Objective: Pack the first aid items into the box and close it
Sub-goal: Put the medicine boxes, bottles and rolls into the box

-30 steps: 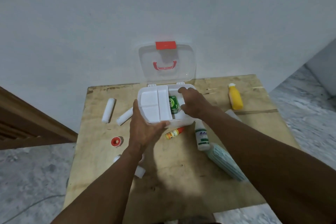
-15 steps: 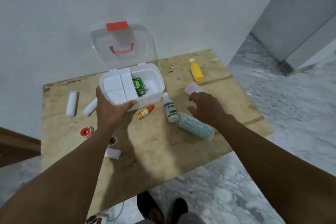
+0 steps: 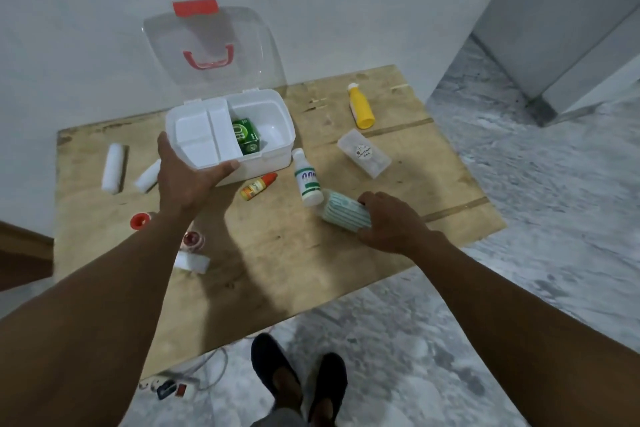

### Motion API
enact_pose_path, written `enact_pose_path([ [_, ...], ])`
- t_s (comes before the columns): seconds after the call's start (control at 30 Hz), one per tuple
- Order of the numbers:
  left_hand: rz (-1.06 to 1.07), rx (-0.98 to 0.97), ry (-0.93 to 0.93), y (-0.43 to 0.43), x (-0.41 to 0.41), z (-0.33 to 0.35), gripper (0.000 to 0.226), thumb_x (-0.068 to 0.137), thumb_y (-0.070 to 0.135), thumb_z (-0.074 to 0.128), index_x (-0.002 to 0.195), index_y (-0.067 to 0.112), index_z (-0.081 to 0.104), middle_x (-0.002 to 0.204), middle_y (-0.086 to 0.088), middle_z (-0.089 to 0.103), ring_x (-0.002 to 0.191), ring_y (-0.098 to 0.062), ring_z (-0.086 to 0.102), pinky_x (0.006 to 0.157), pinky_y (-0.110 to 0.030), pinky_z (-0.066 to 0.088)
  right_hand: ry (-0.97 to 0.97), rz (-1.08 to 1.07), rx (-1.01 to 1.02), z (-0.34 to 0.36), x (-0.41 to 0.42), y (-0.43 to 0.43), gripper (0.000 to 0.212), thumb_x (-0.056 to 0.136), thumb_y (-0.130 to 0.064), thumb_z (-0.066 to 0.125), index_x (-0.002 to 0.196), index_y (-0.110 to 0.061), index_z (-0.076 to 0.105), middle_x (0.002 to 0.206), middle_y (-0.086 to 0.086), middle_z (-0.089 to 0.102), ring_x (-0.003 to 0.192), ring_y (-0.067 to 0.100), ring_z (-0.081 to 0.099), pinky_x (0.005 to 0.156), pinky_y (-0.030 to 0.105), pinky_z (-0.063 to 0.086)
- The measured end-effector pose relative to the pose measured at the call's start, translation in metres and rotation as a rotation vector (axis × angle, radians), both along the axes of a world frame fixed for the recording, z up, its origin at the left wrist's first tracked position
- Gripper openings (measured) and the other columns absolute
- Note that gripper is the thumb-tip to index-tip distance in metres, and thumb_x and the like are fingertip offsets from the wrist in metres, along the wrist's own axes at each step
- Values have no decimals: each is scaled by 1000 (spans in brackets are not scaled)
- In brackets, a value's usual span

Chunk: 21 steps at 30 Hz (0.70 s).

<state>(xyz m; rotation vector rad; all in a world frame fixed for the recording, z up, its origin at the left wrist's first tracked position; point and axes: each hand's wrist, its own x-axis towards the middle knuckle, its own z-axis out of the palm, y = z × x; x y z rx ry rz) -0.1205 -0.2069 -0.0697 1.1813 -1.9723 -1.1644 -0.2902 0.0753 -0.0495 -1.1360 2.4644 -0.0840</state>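
The white first aid box [image 3: 277, 146] stands open on the wooden table [image 3: 277, 253], its clear lid [image 3: 211, 42] with a red latch upright against the wall. A green carton [image 3: 246, 135] lies inside, beside a white divider tray. My left hand [image 3: 187, 177] grips the box's front left corner. My right hand [image 3: 391, 222] is closed over the near end of a pale green striped pack [image 3: 343, 213]. A white bottle with a green label [image 3: 307, 180] and a small orange dropper bottle [image 3: 259, 186] lie in front of the box.
A yellow bottle [image 3: 361, 107] and a clear plastic case [image 3: 363, 153] lie at the right. Two white gauze rolls [image 3: 113, 167], a red-cored tape roll [image 3: 139, 220], another small roll [image 3: 192, 240] and a white roll [image 3: 191, 262] lie at the left. A power strip [image 3: 169, 388] and my feet are on the floor.
My right hand left the box, crossed to the right and came down onto the striped pack. My left hand stayed on the box's corner. The view swung right and down.
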Motion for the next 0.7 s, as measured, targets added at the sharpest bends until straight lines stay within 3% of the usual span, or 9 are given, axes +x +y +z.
enact_pose_path([
  [0.2,-4,27,49,0,0,8,103,61,33,93,141,16,30,125,13,45,116,-8,45,95,-29,39,77,-20,-174,40,-17,-14,54,73,-31,72,122,-13,57,108,10,65,94,29,63,69,30,44],
  [0.33,-11,37,81,1,0,10,102,61,27,93,141,16,30,123,13,46,112,-7,45,91,-27,38,164,100,-324,76,-23,-65,44,70,-27,64,110,-7,64,95,13,65,86,34,62,68,31,42],
  [0.4,-13,35,91,1,2,10,101,61,26,93,139,17,31,122,14,46,111,-6,45,88,-27,38,212,190,-373,83,-26,-99,48,70,-27,58,112,-6,64,92,13,66,86,35,61,75,37,46],
  [0.47,-20,41,110,-1,3,9,100,59,25,94,137,18,32,122,14,47,110,-6,46,87,-26,39,218,192,-309,95,-25,-132,54,74,-24,64,124,-8,55,106,13,65,97,34,59,80,39,47],
  [0.6,-34,25,135,-1,1,9,97,57,24,95,132,23,34,118,15,48,99,4,49,80,-16,42,317,323,-69,103,-21,-181,35,80,-17,62,114,-12,54,110,11,60,108,33,51,83,38,47],
  [0.7,-12,36,141,2,0,9,97,56,22,95,132,27,33,116,15,49,99,1,48,75,-9,38,411,433,98,92,-15,-204,31,83,-12,62,114,-12,57,111,8,61,116,29,47,81,38,47],
])
